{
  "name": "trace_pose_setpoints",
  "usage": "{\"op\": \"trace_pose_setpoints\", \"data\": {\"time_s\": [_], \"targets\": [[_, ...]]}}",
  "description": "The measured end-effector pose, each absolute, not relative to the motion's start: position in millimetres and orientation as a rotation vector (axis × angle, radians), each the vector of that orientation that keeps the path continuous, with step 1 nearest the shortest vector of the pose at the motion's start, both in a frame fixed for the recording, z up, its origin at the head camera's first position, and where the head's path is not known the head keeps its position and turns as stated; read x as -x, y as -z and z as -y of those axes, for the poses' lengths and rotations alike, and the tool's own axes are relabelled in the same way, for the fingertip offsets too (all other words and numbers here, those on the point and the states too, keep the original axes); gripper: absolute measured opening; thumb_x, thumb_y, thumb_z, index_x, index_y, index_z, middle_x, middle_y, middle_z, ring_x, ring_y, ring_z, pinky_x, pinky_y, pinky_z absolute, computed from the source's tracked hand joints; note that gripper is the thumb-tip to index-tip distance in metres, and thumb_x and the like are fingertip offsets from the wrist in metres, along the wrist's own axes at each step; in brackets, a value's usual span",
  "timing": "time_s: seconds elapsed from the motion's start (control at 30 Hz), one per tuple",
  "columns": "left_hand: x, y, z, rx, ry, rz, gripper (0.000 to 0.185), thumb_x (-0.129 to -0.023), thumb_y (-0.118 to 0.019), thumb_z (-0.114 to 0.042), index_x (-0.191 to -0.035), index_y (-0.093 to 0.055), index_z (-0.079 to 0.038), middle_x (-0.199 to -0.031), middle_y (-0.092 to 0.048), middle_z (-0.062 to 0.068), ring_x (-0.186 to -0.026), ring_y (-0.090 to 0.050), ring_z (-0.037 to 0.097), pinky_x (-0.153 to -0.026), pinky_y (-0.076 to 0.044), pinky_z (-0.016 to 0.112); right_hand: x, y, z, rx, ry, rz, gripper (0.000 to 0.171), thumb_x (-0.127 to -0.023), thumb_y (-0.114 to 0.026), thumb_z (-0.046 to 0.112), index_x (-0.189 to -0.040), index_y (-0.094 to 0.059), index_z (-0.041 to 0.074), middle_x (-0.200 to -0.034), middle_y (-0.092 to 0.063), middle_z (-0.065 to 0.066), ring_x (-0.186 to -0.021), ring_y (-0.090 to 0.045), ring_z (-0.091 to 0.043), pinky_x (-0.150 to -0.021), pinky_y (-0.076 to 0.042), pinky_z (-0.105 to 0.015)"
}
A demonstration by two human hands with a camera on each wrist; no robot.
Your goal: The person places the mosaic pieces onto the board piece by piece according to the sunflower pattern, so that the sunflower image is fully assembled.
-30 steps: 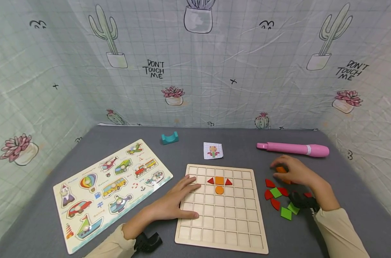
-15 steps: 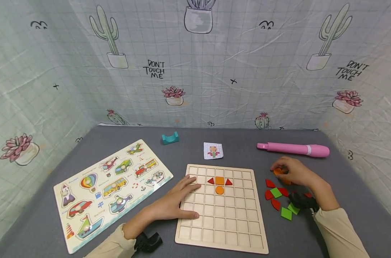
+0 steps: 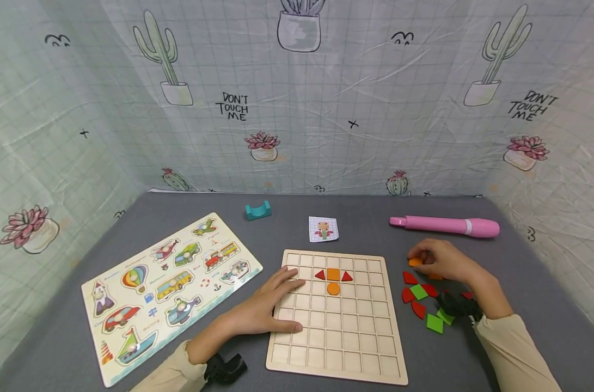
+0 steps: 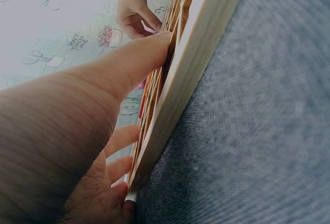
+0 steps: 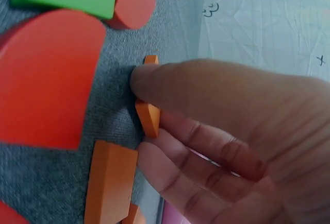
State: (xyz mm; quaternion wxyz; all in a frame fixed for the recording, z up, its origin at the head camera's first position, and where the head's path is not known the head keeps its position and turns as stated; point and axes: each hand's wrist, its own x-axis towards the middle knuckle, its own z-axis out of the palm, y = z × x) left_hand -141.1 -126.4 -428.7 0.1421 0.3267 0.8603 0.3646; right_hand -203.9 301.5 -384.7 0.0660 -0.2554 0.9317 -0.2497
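Observation:
My left hand (image 3: 262, 307) lies with spread fingers over the left edge of a wooden grid board (image 3: 346, 348); in the left wrist view its thumb and fingers touch the board's rim. On the board, an orange square tile (image 3: 333, 274) sits between two red triangles (image 3: 320, 275), with an orange round tile (image 3: 333, 288) just below. Right of the board, my right hand (image 3: 446, 261) pinches a small orange tile (image 5: 148, 116) between thumb and fingers, partly hidden by the thumb. Another orange block (image 5: 111, 183) lies on the cloth beside the fingertips.
Red quarter-round pieces (image 3: 418, 310) and green squares (image 3: 435, 324) lie loose near my right wrist. A pattern card (image 3: 323, 229) and a teal curved block (image 3: 258, 210) are behind the board. A vehicle puzzle (image 3: 169, 305) lies left, a pink pen-like tool (image 3: 444, 226) back right.
The right hand has shifted slightly left, and the orange tile in its fingers has moved left with it and turned. The left hand has stayed on the board.

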Motion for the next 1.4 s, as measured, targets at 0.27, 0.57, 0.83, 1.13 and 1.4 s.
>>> {"op": "trace_pose_setpoints", "data": {"time_s": [0.27,0.57,0.83,1.13,1.4], "targets": [[142,428,126,-0.94,-1.055,-2.472,0.081,-0.083,-0.076,-0.044,-0.149,-0.039,-0.014,-0.161,-0.017,0.007,-0.15,-0.001,0.03,-0.112,-0.02,0.063,202,384,-290,0.923,0.828,-2.763,0.02,-0.082,-0.077,0.005,-0.101,-0.07,0.001,-0.096,-0.064,-0.007,-0.08,-0.059,-0.019,-0.068,-0.054,-0.03],[142,428,126,-0.937,-1.042,-2.489,0.081,-0.082,-0.076,-0.045,-0.148,-0.04,-0.015,-0.161,-0.018,0.006,-0.15,-0.003,0.03,-0.112,-0.02,0.062,197,383,-266,1.056,0.828,-2.694,0.019,-0.084,-0.074,0.002,-0.102,-0.07,0.002,-0.098,-0.064,-0.007,-0.079,-0.06,-0.015,-0.07,-0.055,-0.031],[141,428,125,-0.948,-1.042,-2.499,0.081,-0.082,-0.076,-0.044,-0.148,-0.041,-0.014,-0.161,-0.019,0.007,-0.15,-0.004,0.031,-0.113,-0.02,0.062,188,382,-240,1.125,0.797,-2.632,0.019,-0.086,-0.074,0.007,-0.104,-0.069,0.005,-0.102,-0.062,-0.007,-0.08,-0.057,-0.013,-0.071,-0.054,-0.029],[141,430,126,-0.933,-1.047,-2.495,0.081,-0.082,-0.076,-0.044,-0.148,-0.04,-0.015,-0.161,-0.019,0.007,-0.15,-0.004,0.03,-0.112,-0.02,0.062,178,381,-215,1.21,0.842,-2.549,0.015,-0.087,-0.073,0.009,-0.102,-0.07,0.008,-0.102,-0.063,-0.002,-0.084,-0.058,-0.012,-0.071,-0.053,-0.027],[141,429,126,-0.932,-1.045,-2.495,0.081,-0.082,-0.076,-0.044,-0.148,-0.04,-0.015,-0.161,-0.019,0.007,-0.15,-0.004,0.03,-0.113,-0.02,0.062,174,386,-199,1.293,0.844,-2.491,0.008,-0.087,-0.073,0.007,-0.093,-0.069,0.008,-0.094,-0.06,0.001,-0.083,-0.055,-0.011,-0.074,-0.052,-0.027]]}}
